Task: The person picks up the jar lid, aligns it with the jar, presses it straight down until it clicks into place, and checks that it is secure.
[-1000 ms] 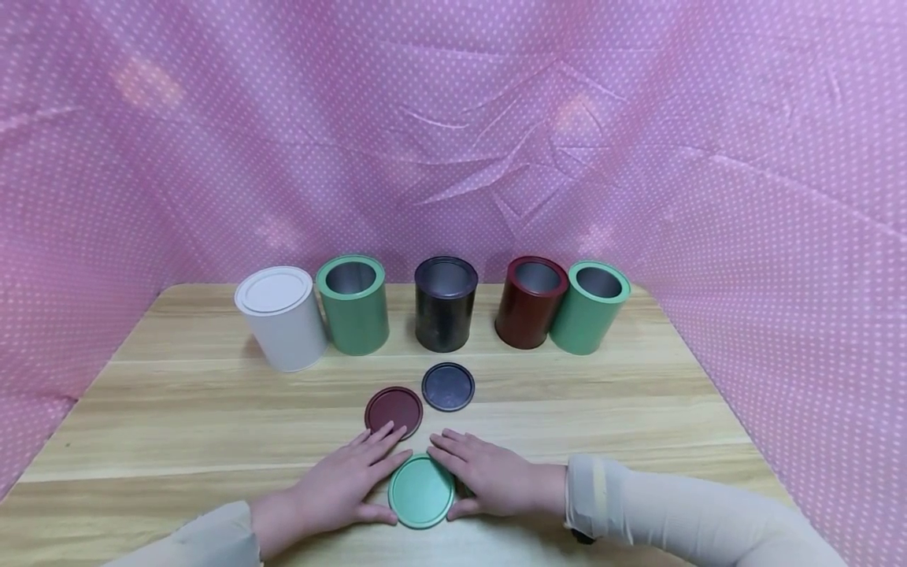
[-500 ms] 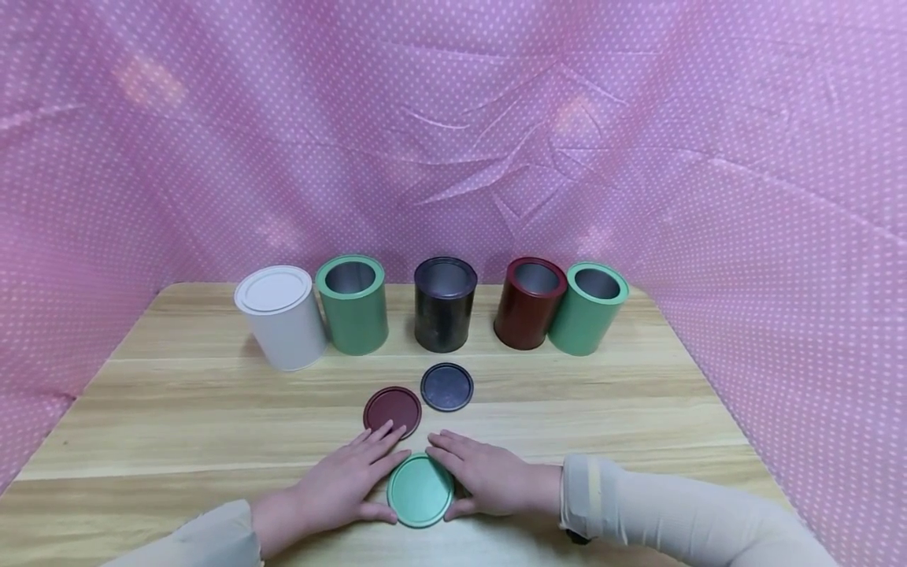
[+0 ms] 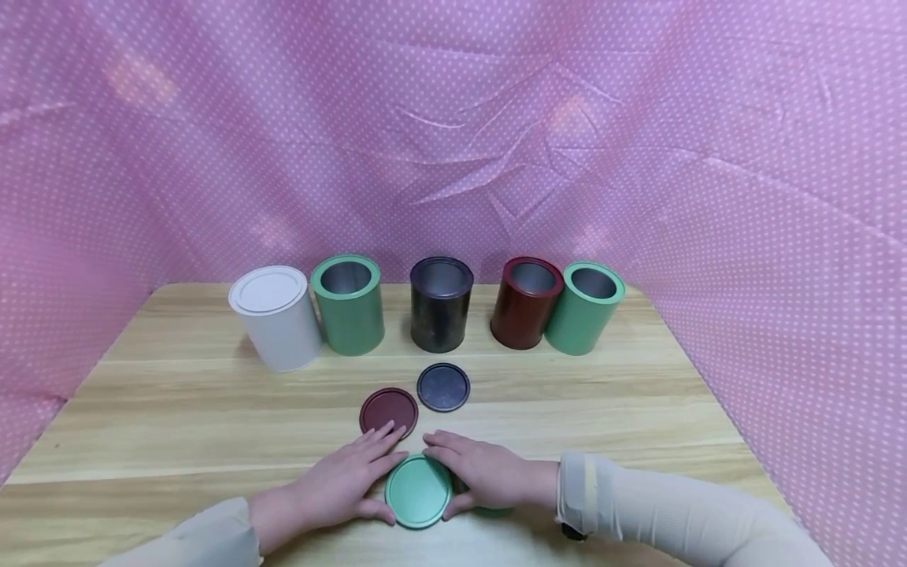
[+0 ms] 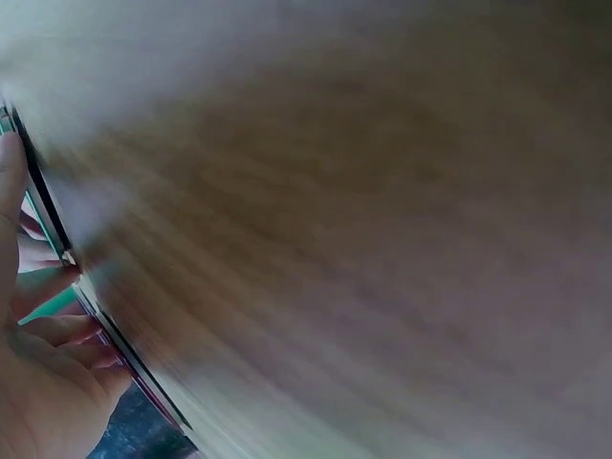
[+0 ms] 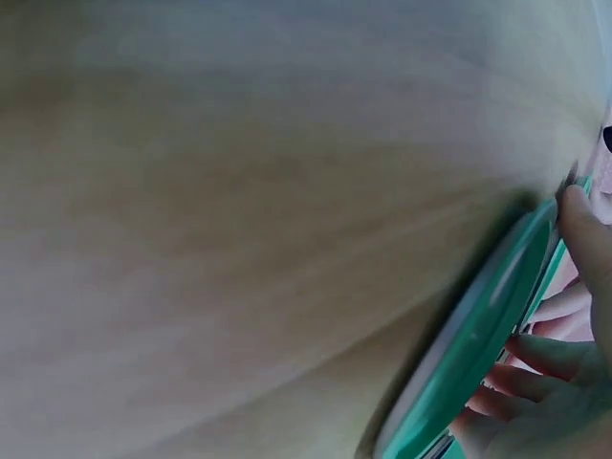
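Observation:
A green round lid [image 3: 418, 492] lies flat on the table between the two hands. My left hand [image 3: 333, 490] rests at its left edge, thumb and index finger spread along the rim. Other left fingertips overlap the near edge of a dark red lid [image 3: 386, 408]. On the other side, my right hand [image 3: 489, 474] lies with thumb and index fingertip right at the rim. A second green lid [image 5: 469, 359] sits under the right palm, mostly hidden in the head view. Beyond the fingers is a dark grey lid [image 3: 443, 387].
Along the back of the wooden table [image 3: 177, 409] stand a white lidded can [image 3: 279, 331], a green open can [image 3: 350, 319], a black open can [image 3: 439, 319], a dark red open can [image 3: 520, 319] and another green open can [image 3: 577, 323]. A pink dotted cloth [image 3: 453, 157] hangs behind.
The hands keep their places around the green lid. More of the second green lid now shows below the right palm. The whole head view has shifted slightly.

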Motion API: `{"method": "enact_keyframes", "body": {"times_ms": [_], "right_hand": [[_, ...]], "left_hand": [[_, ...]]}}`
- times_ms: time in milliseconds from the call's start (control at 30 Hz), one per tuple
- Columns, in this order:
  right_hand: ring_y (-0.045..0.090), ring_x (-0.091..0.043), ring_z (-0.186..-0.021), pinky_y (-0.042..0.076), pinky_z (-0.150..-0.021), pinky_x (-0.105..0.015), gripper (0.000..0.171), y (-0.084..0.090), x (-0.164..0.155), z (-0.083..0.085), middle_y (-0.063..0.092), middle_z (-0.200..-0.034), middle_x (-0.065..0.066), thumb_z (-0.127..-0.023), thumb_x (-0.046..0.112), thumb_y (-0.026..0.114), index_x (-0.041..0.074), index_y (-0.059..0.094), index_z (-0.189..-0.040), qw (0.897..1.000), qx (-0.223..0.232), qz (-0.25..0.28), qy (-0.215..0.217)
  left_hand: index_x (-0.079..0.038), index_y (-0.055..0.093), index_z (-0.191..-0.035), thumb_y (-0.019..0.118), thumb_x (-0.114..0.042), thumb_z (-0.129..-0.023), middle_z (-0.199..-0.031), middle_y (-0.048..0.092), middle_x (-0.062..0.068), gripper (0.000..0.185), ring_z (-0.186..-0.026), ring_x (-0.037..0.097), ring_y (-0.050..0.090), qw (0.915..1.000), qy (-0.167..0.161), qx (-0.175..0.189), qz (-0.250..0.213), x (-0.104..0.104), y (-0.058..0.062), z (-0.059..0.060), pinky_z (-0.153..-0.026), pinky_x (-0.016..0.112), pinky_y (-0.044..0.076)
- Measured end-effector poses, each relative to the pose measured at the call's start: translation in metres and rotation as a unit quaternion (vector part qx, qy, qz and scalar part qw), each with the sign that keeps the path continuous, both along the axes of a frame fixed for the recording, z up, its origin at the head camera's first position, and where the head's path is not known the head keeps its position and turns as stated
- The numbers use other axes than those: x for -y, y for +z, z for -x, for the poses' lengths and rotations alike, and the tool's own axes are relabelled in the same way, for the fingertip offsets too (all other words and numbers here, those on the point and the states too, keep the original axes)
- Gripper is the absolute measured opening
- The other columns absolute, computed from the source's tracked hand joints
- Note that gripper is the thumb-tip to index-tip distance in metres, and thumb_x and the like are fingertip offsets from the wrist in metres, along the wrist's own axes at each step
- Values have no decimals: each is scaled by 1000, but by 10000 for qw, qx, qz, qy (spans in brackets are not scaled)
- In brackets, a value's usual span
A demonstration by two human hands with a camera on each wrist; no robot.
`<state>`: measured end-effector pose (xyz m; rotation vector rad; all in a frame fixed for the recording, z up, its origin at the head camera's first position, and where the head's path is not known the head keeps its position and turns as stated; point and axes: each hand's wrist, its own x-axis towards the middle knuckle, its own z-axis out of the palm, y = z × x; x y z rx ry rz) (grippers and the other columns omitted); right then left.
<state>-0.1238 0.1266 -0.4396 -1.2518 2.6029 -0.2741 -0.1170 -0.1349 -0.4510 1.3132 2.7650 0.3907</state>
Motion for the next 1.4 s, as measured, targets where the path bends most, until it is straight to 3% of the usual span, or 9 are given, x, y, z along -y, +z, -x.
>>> {"method": "enact_keyframes", "body": {"times_ms": [467, 733, 1067, 1400], "right_hand": [[40, -20, -139, 37, -113, -34, 82, 3, -1, 7, 46, -148, -6, -78, 46, 77, 9, 43, -143, 9979, 426, 415, -246], [46, -19, -134, 38, -112, -33, 83, 8, -4, 15, 52, -141, -5, -76, 40, 81, 7, 44, -143, 9957, 416, 795, -249], [50, -16, -129, 40, -110, -33, 83, 12, -6, 22, 54, -139, -2, -74, 34, 84, 10, 45, -143, 9855, 949, 1347, -413], [48, -22, -133, 39, -112, -41, 76, 22, -7, 32, 53, -142, -4, -77, 30, 82, 10, 47, -141, 9763, 911, 1884, -544]], "left_hand": [[-7, 52, -140, 59, -69, -78, -153, 38, 14, 88, -142, 38, 32, 9970, 195, 692, -280, 2, 8, 5, -109, 56, 36], [-7, 50, -141, 59, -67, -80, -150, 44, 12, 85, -140, 39, 35, 9955, 223, 707, -596, 3, 13, 10, -108, 57, 36], [-9, 45, -144, 59, -66, -82, -149, 45, 9, 85, -140, 33, 37, 9914, 358, 1006, -754, 6, 17, 13, -108, 56, 37], [-13, 40, -148, 62, -63, -83, -150, 43, 13, 85, -136, 33, 43, 9858, 830, 1009, -1051, 10, 25, 17, -105, 55, 42]]}}
